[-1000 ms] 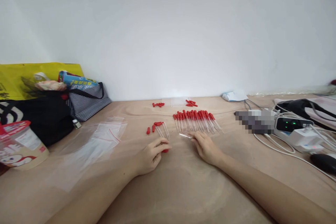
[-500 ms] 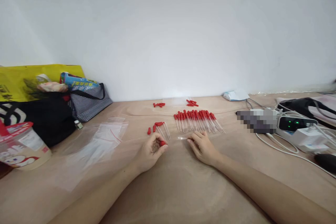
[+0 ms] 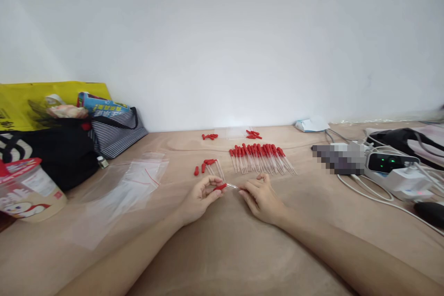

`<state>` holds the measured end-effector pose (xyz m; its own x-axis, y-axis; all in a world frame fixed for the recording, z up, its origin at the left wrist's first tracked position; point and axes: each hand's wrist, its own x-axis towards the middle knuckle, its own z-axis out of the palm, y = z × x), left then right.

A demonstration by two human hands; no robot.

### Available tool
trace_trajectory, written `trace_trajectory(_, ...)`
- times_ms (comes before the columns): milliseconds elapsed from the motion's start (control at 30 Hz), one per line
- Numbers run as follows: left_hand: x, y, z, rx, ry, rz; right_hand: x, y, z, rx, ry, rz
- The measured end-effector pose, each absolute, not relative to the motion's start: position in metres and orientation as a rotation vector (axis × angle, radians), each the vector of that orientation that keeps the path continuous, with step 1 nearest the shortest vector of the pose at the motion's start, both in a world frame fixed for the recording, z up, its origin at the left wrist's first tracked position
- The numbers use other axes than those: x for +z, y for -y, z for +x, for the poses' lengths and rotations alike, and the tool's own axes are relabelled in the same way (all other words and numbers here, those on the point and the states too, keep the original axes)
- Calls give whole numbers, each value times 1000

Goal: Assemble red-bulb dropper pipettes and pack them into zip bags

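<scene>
White wall [image 3: 222, 46] behind tan tabletop [image 3: 225, 254] bearing red-topped droppers [image 3: 259, 151].

Domestic-looking room, probably a home or shared living space, which of the two cannot be told; a wood-toned tabletop [image 3: 215, 254] meets a plain, pale wall [image 3: 222, 46]; at left, everyday belongings crowd together: a yellow bag [image 3: 21, 99], a striped bag [image 3: 120, 136], a black bag [image 3: 65, 152] and a takeaway drink cup [image 3: 38, 194] with a cartoon print; at right, white chargers [image 3: 402, 180] lie among tangled cables [image 3: 416, 219]; the red-bulbed droppers [image 3: 258, 152] alone suggest a laboratory.
</scene>
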<state>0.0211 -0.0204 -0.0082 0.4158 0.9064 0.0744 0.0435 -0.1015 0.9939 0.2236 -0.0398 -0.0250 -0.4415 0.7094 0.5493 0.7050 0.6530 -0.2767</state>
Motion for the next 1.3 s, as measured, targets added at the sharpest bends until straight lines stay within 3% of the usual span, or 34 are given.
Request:
trace_trajectory(533,-10,23,24,849,-966,1766,-28,31,228,117,2350,-928)
trace_trajectory(800,-12,22,21,789,-1072,2016,-22,27,229,-132,2425,-908)
trace_trajectory(1300,-3,30,24,687,-968,2467,-26,37,218,-104,2388,-916)
